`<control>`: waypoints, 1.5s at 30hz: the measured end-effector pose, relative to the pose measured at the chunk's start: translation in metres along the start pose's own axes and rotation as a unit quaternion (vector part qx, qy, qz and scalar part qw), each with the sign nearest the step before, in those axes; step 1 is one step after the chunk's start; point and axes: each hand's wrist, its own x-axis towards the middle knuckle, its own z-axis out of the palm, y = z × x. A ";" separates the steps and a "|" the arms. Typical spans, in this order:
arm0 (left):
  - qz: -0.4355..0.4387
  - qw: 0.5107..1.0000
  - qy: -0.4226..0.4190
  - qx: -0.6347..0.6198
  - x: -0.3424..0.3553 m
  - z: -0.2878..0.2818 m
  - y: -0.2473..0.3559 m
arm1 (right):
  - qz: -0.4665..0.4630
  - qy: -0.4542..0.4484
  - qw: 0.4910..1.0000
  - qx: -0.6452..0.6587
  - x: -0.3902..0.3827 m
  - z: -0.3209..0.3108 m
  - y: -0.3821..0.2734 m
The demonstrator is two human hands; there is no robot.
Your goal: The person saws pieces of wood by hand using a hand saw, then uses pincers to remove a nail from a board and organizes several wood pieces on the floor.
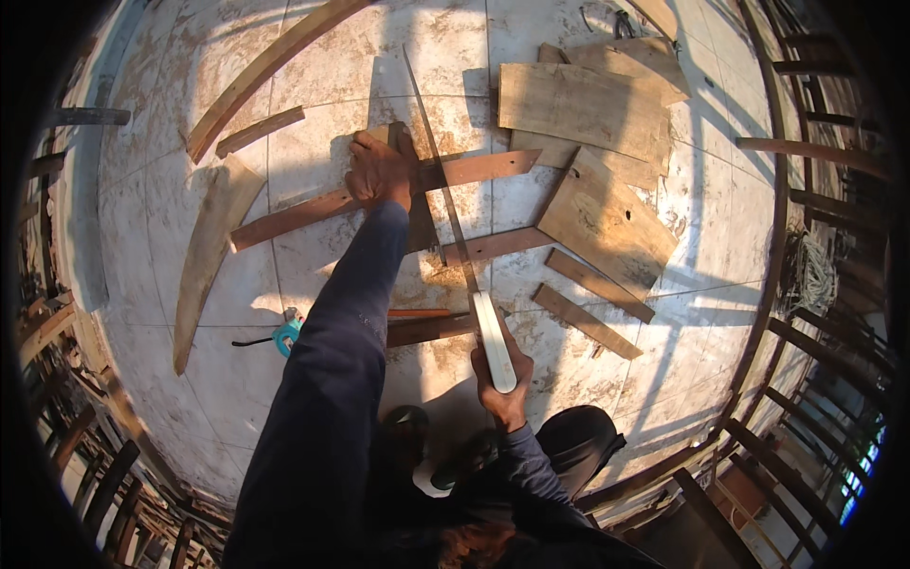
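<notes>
My left hand (382, 175) is closed over a long reddish-brown wooden strip (294, 218), pressing it onto a darker wooden block (423, 228) beneath. The strip lies slanted, its right end pointing away from me. In my right hand (504, 384) is the pale handle of a handsaw (493, 339). The saw's long, narrow blade reaches away from me and crosses the strip just right of my left hand. Whether the teeth have cut into the wood cannot be made out.
Several boards (583, 100) are piled at the far right, with a holed board (611, 218) nearer. A tapered plank (213, 256) lies at left, beside a curved strip (256, 81). A teal tape measure (287, 334) sits by my left forearm. Slatted wood and coiled rope (810, 270) border the tiled floor.
</notes>
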 end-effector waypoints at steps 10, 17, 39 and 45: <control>0.003 1.000 0.029 -0.003 -0.001 0.005 0.000 | 0.015 0.050 0.999 -0.015 -0.035 -0.001 0.051; 0.013 0.995 0.095 -0.012 -0.001 0.014 -0.002 | 0.034 0.054 0.997 -0.049 -0.049 -0.017 -0.008; 0.001 1.000 0.006 0.011 0.000 0.003 0.003 | -0.053 0.006 0.998 -0.046 -0.027 -0.003 0.040; 0.011 1.000 0.019 0.021 0.001 0.005 0.000 | -0.045 0.030 0.998 -0.034 0.000 -0.009 -0.025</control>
